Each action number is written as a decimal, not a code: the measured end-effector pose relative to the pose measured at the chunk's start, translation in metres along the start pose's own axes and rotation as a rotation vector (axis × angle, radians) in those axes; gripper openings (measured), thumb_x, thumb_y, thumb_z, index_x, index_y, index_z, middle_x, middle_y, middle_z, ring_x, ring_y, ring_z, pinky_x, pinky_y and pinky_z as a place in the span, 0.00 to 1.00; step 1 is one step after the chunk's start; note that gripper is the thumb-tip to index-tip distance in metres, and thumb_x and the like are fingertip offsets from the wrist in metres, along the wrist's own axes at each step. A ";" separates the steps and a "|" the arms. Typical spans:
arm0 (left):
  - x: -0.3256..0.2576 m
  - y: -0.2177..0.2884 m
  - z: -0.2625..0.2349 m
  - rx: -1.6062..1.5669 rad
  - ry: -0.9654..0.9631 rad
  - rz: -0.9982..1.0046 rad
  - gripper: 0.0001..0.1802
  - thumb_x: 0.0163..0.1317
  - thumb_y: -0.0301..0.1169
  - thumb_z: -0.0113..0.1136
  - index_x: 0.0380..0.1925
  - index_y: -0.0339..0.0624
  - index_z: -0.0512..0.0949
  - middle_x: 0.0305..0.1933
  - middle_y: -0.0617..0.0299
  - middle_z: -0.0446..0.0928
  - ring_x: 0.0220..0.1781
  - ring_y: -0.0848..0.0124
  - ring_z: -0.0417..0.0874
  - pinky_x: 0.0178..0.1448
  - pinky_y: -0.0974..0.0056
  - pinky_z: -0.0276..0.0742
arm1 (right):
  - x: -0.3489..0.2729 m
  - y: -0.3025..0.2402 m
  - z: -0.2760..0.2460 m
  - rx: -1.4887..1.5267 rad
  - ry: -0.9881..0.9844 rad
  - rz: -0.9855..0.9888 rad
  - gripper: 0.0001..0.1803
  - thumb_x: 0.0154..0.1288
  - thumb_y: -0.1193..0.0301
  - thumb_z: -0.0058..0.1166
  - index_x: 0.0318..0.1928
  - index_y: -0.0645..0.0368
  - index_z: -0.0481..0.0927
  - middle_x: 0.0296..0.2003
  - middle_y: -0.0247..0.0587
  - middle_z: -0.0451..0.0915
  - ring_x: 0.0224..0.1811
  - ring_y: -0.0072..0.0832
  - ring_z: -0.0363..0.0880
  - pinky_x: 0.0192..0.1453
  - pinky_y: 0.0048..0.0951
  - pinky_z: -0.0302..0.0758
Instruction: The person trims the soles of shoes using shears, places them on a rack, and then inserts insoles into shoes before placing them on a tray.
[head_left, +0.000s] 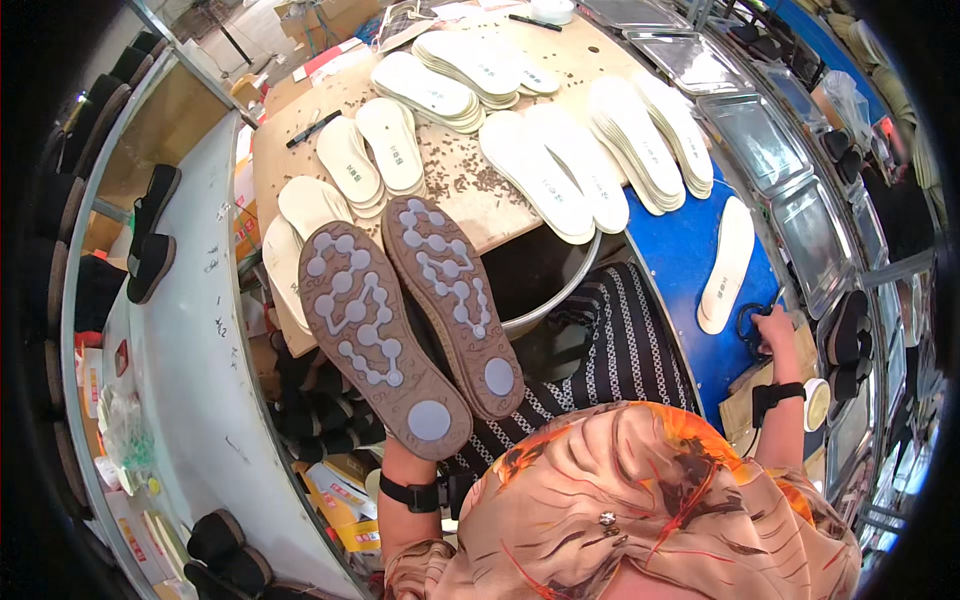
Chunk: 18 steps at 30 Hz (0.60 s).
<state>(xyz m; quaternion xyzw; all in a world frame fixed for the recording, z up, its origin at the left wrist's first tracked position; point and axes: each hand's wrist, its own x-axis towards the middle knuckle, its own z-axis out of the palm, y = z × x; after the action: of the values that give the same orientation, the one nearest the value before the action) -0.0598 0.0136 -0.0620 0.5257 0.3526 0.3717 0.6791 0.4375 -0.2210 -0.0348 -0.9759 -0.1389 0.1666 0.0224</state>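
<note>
A pair of shoes is held up in front of me with brown, grey-patterned soles toward the camera: the left shoe overlaps the right shoe. My left hand is hidden behind them; only the left wrist with a black band shows below the heels, and the shoes rest in that hand. Out to the right, my right hand has its fingers closed round the handles of black scissors. The scissors lie at the edge of a blue board, beside a single cream insole.
Stacks of cream insoles cover much of the wooden table, among scattered brown bits. A black pen lies there too. Metal trays line the right side. Dark shoes stand on the grey shelf at left.
</note>
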 end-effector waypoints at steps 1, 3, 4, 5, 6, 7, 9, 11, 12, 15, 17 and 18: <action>0.001 0.003 0.003 -0.063 0.004 -0.004 0.26 0.57 0.38 0.50 0.54 0.39 0.63 0.53 0.52 0.69 0.51 0.62 0.73 0.54 0.60 0.69 | -0.001 -0.010 -0.009 -0.162 -0.090 -0.030 0.30 0.49 0.57 0.56 0.47 0.67 0.70 0.39 0.57 0.76 0.38 0.47 0.78 0.41 0.39 0.74; 0.002 0.009 0.006 -0.186 0.015 -0.013 0.27 0.58 0.39 0.50 0.55 0.39 0.62 0.54 0.53 0.68 0.52 0.62 0.73 0.55 0.60 0.68 | -0.005 -0.039 -0.020 -0.224 0.036 -0.178 0.29 0.51 0.58 0.54 0.50 0.64 0.70 0.37 0.57 0.77 0.38 0.46 0.78 0.41 0.39 0.74; -0.007 0.016 0.004 -0.243 0.022 -0.015 0.27 0.58 0.40 0.49 0.56 0.39 0.61 0.55 0.53 0.68 0.53 0.62 0.72 0.56 0.60 0.68 | -0.012 -0.061 -0.024 -0.139 0.119 -0.402 0.28 0.51 0.59 0.54 0.50 0.62 0.70 0.34 0.55 0.78 0.35 0.43 0.79 0.37 0.36 0.74; -0.013 0.015 0.005 -0.305 0.015 -0.026 0.28 0.59 0.41 0.49 0.57 0.40 0.60 0.56 0.53 0.67 0.53 0.63 0.72 0.57 0.60 0.67 | -0.025 -0.086 -0.026 -0.056 0.206 -0.608 0.27 0.51 0.59 0.53 0.50 0.60 0.71 0.32 0.53 0.78 0.31 0.40 0.79 0.34 0.34 0.75; -0.026 0.015 0.006 -0.357 0.031 -0.037 0.28 0.59 0.41 0.49 0.57 0.40 0.60 0.56 0.54 0.67 0.54 0.63 0.71 0.57 0.60 0.67 | -0.074 -0.140 -0.045 0.215 -0.107 -0.611 0.28 0.50 0.58 0.55 0.51 0.58 0.71 0.29 0.48 0.78 0.27 0.32 0.78 0.32 0.30 0.73; -0.031 0.017 0.007 -0.416 0.034 -0.041 0.29 0.59 0.42 0.49 0.58 0.40 0.59 0.57 0.54 0.66 0.54 0.63 0.71 0.58 0.61 0.67 | -0.092 -0.171 -0.041 0.333 -0.267 -0.754 0.29 0.49 0.58 0.57 0.51 0.58 0.71 0.26 0.44 0.77 0.23 0.25 0.74 0.29 0.25 0.72; -0.031 0.027 0.001 -0.533 0.041 -0.047 0.30 0.60 0.43 0.49 0.59 0.40 0.58 0.58 0.54 0.65 0.55 0.64 0.70 0.59 0.61 0.66 | -0.146 -0.220 -0.037 0.460 -0.619 -1.007 0.28 0.51 0.61 0.57 0.52 0.60 0.69 0.26 0.41 0.77 0.22 0.23 0.74 0.27 0.21 0.72; -0.021 0.014 -0.022 -0.114 0.312 0.035 0.19 0.57 0.34 0.48 0.47 0.35 0.71 0.42 0.47 0.77 0.40 0.58 0.80 0.41 0.59 0.74 | -0.189 -0.248 -0.023 0.582 -0.673 -1.278 0.32 0.52 0.62 0.57 0.56 0.61 0.64 0.32 0.46 0.79 0.30 0.31 0.77 0.37 0.27 0.73; -0.004 0.029 -0.005 0.416 0.320 0.000 0.18 0.56 0.33 0.49 0.44 0.33 0.72 0.37 0.44 0.76 0.37 0.54 0.79 0.39 0.58 0.73 | -0.197 -0.256 -0.016 0.519 -0.695 -1.201 0.35 0.51 0.60 0.57 0.58 0.60 0.61 0.37 0.50 0.77 0.34 0.36 0.77 0.42 0.31 0.72; 0.018 0.057 0.040 1.077 0.281 0.102 0.13 0.55 0.29 0.51 0.37 0.31 0.73 0.28 0.40 0.74 0.33 0.47 0.76 0.39 0.53 0.70 | -0.189 -0.282 0.033 0.258 -0.519 -1.233 0.40 0.52 0.54 0.54 0.59 0.66 0.55 0.39 0.59 0.75 0.38 0.47 0.77 0.42 0.38 0.72; 0.006 0.059 0.041 1.042 0.205 0.314 0.13 0.56 0.29 0.53 0.38 0.30 0.74 0.32 0.43 0.76 0.36 0.49 0.77 0.42 0.58 0.72 | -0.187 -0.293 0.038 -0.187 -0.452 -1.267 0.40 0.52 0.53 0.53 0.57 0.68 0.56 0.35 0.60 0.76 0.39 0.47 0.77 0.41 0.41 0.72; -0.005 0.076 0.037 1.031 0.053 0.073 0.15 0.57 0.29 0.53 0.42 0.31 0.72 0.34 0.45 0.77 0.40 0.52 0.78 0.46 0.60 0.72 | -0.185 -0.297 0.034 -0.278 -0.454 -1.293 0.38 0.51 0.53 0.53 0.55 0.66 0.59 0.32 0.59 0.77 0.39 0.45 0.77 0.42 0.41 0.72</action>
<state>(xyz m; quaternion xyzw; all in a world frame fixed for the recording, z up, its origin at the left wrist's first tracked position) -0.0408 0.0053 0.0199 0.7945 0.4884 0.1861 0.3093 0.1804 0.0128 0.0185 -0.6323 -0.7131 0.3005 -0.0377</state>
